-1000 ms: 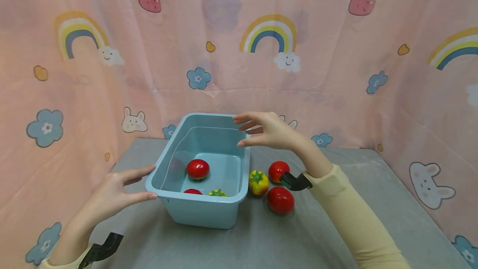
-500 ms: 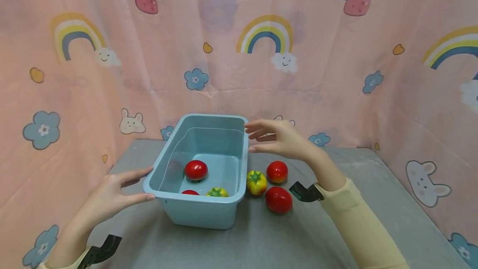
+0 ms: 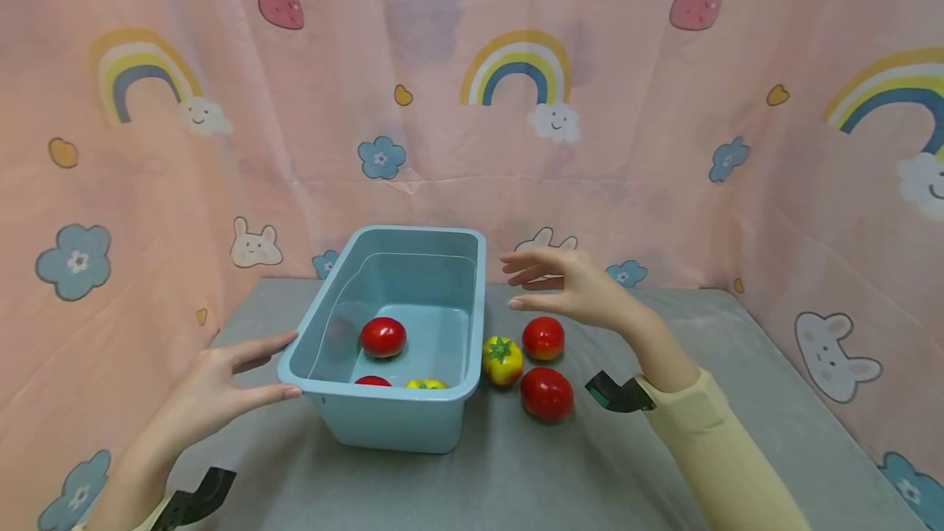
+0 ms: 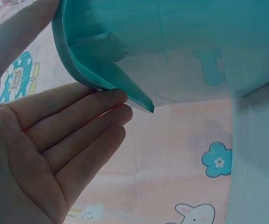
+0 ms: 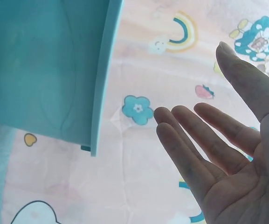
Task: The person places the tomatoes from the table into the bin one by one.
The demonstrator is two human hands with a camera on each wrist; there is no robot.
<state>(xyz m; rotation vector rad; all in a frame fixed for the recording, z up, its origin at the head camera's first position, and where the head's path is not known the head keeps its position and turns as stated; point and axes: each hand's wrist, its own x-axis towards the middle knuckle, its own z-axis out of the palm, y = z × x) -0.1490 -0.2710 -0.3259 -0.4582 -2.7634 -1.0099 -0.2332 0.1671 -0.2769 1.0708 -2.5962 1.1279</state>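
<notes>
Lt. blue tub, qty 1: upright, ctr. of frame, on grey desk.

Contents: red tomato, mid-floor of tub; 2nd red tomato & yellow fruit, both nr. front wall, pt. hidden by front rim.

Outside tub, R of ctr.: yellow fruit w/ green top, just beside R wall (contact: can't tell); far tomato, red, nr. it; near tomato, red, lower in frame.

Hands, qty 2, well apart. L hand: lower left; thumb & fingers spread, fingers fairly straight, tips touching tub rim at its near L corner. R hand: right of ctr., in the air above far tomato, clear of tub; fingers extended, thumb apart, nothing held.

Wear: yellow sleeve, R arm, lower right; black wrist pc. at its cuff; matching black pc. at L wrist, bottom left.

Backdrop: pink curtain, printed w/ rainbows, strawberries, blue flowers, rabbits; fills upper frame, both sides.
</notes>
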